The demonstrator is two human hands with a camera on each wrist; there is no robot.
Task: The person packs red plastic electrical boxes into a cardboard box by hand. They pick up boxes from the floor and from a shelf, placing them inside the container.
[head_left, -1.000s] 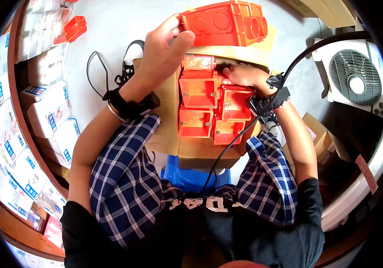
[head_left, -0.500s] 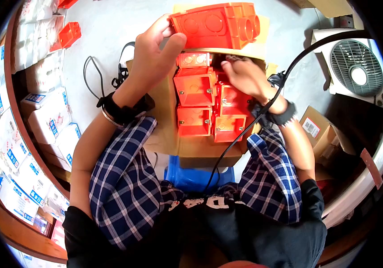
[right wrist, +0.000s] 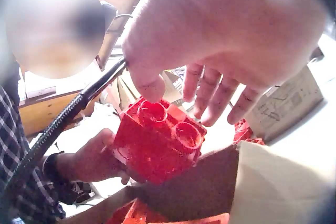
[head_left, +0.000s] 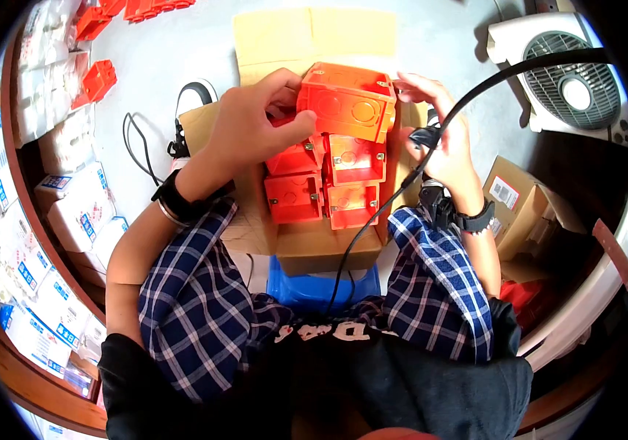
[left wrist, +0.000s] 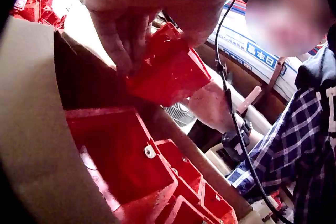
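Open cardboard carton [head_left: 328, 249] on a blue stool [head_left: 321, 287]; a white fan [head_left: 574, 81] stands on the floor [head_left: 182, 59] well off to the right. Inside the carton we count 4 orange junction boxes [head_left: 293, 198] showing, packed side by side, open faces up. 1 more orange box [head_left: 347, 103] hangs tilted in the air just above the carton's far end. We see the left hand [head_left: 251, 125] holding it, grip closed round its left end, thumb on the near face. At the box's right edge is the right hand [head_left: 447, 143], grip wide, fingers straight; we cannot tell whether they touch.
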